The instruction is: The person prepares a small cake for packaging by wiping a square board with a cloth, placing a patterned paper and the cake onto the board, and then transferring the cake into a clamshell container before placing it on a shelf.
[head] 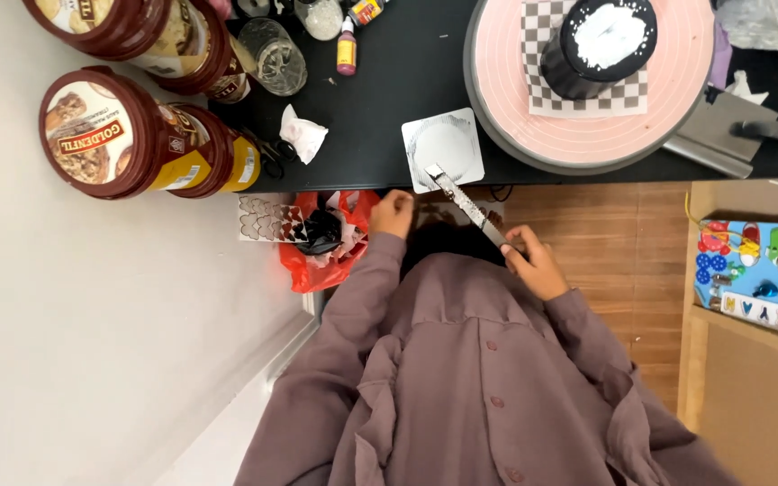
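Holding the spatula [465,202] gripped in your right hand [538,265] at frame centre, its frosting-smeared blade over the table edge by the square board [444,148], left hand [392,214] clenched, you have the dark cake [598,45] only top-coated, sides bare.

Tubs [128,135] and turntable [587,90] flank open tabletop [389,81] (black).
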